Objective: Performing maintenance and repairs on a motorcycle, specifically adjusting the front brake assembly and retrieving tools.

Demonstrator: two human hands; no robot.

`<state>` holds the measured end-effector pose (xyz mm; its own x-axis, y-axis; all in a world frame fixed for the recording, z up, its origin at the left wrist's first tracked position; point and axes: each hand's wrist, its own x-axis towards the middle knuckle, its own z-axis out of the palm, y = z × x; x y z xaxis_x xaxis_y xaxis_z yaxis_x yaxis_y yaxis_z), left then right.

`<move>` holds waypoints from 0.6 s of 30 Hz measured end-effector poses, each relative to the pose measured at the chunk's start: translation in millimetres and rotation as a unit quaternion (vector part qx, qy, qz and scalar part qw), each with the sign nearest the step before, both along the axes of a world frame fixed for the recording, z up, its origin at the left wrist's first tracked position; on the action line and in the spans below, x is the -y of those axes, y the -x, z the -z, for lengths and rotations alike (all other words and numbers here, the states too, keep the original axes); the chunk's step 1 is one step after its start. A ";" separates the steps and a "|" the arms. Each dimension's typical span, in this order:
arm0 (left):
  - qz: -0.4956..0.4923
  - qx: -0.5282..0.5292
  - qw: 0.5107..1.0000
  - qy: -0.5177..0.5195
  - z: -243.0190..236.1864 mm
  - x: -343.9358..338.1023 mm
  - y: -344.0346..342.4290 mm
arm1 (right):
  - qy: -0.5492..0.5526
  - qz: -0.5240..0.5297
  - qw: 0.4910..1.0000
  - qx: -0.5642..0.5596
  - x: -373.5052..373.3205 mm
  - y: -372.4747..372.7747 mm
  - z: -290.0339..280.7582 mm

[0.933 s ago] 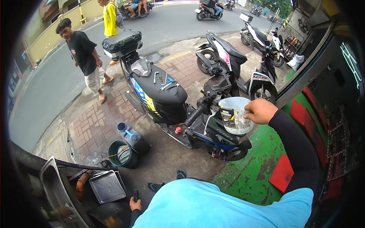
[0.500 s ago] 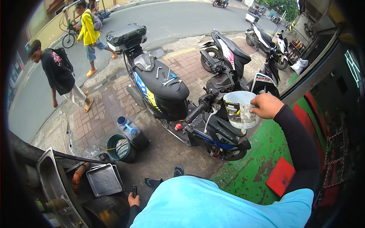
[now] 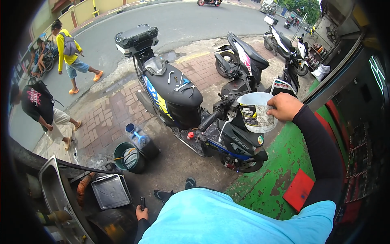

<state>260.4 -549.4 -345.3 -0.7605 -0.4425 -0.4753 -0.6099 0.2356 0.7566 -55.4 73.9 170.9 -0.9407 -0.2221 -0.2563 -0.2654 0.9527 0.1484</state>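
Observation:
My right hand [image 3: 284,106] grips a white plastic container [image 3: 254,121] with a worn black and yellow label, raised at the front of the black and blue scooter [image 3: 170,93]. My left hand [image 3: 141,213] is low beside my body, closed on a small black object [image 3: 143,203], too small to name. Wrenches [image 3: 182,85] and small parts lie on the scooter seat, near a clear grey piece [image 3: 154,66]. A red-capped item [image 3: 190,135] is on the footboard.
Left: a green bucket [image 3: 120,162], a jug [image 3: 148,148], metal trays [image 3: 109,193] and a steel sink [image 3: 57,191]. Right: red pieces [image 3: 297,189] on the green floor. Beyond: parked scooters [image 3: 248,57], a road [image 3: 162,24], two walking people [image 3: 38,107] [image 3: 67,51].
The container in my right hand has shifted slightly up and right in the view. The two walking people have moved left, and passing vehicles have changed position.

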 end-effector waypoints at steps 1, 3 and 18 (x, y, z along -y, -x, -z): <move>0.008 -0.010 1.000 0.021 -0.8 0.2 -0.5 | -0.002 -0.005 1.000 -0.006 1.3 1.7 -1.0; 0.014 -0.019 0.999 0.042 -2.8 0.4 -2.3 | -0.006 -0.002 1.000 0.003 4.2 4.4 -2.0; 0.012 -0.004 0.999 0.035 -3.6 3.0 -23.4 | -0.004 -0.002 1.000 0.028 20.6 16.2 -5.7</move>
